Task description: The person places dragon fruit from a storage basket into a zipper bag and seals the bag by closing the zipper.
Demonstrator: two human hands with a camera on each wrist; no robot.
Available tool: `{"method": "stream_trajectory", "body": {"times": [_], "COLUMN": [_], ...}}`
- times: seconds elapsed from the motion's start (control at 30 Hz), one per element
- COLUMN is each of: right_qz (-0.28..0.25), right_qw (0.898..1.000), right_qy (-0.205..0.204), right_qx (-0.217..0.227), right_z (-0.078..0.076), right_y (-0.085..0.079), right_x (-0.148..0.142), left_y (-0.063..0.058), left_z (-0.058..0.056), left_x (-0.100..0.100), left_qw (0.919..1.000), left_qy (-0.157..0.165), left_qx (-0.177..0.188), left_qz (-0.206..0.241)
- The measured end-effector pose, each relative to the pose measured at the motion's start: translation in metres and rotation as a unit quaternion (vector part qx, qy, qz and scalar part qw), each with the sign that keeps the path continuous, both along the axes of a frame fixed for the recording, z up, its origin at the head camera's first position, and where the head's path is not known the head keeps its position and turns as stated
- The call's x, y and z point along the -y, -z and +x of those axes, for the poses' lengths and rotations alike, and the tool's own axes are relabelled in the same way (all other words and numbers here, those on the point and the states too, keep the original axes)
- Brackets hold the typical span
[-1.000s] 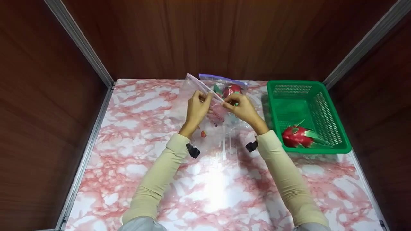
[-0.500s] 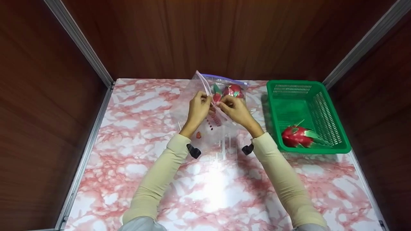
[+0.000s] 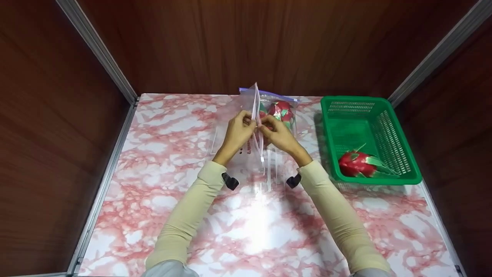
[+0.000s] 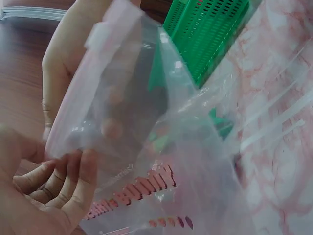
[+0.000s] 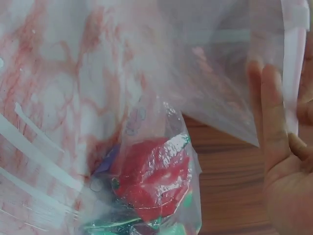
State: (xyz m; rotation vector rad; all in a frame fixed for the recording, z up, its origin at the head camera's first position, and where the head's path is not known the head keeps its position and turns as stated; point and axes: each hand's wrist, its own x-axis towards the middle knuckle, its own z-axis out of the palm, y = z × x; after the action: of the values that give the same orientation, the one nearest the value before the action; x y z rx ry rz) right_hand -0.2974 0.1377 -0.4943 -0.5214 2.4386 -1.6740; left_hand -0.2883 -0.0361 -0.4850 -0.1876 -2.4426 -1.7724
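My left hand (image 3: 236, 132) and right hand (image 3: 283, 135) pinch the two sides of the mouth of a clear zip bag (image 4: 161, 191) with a pale pink zip strip (image 3: 255, 98). Red printed lettering shows on the bag in the left wrist view. The strip stands edge-on between my hands, a small slider (image 3: 262, 159) at its near end. Behind it lies another zip bag with a purple strip (image 3: 271, 94). A red dragon fruit (image 3: 281, 109) with green tips shows through that second bag, and something red and green beside it is mostly hidden by the held bag.
On the right stands a green plastic basket (image 3: 403, 134) with one dragon fruit (image 3: 355, 163) at its near end. The marbled red-and-white table (image 3: 161, 219) meets dark wood panels (image 3: 230, 46) at the back and sides.
The pink strip has turned from slanting down to the right to nearly straight away from me. My right hand has moved left and closer to the left hand, which has hardly moved.
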Motion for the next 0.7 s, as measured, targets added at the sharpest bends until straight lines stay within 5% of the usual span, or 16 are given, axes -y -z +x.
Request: {"method": "stream_trajectory", "body": {"times": [0.3,0.7], "right_qz": [0.058,0.047], "right_qw": [0.996,0.995], "right_qy": [0.059,0.089], "right_qx": [-0.044,0.021], "right_z": [0.001,-0.002], "right_y": [0.004,0.006], "right_x": [0.004,-0.019], "left_y": [0.002,-0.004], "left_z": [-0.001,-0.007], "left_x": [0.007,0.053], "left_qw": [0.9977,0.9747], "left_qy": [0.0,-0.085], "left_qx": [-0.025,-0.046], "left_qz": [-0.063,-0.202]}}
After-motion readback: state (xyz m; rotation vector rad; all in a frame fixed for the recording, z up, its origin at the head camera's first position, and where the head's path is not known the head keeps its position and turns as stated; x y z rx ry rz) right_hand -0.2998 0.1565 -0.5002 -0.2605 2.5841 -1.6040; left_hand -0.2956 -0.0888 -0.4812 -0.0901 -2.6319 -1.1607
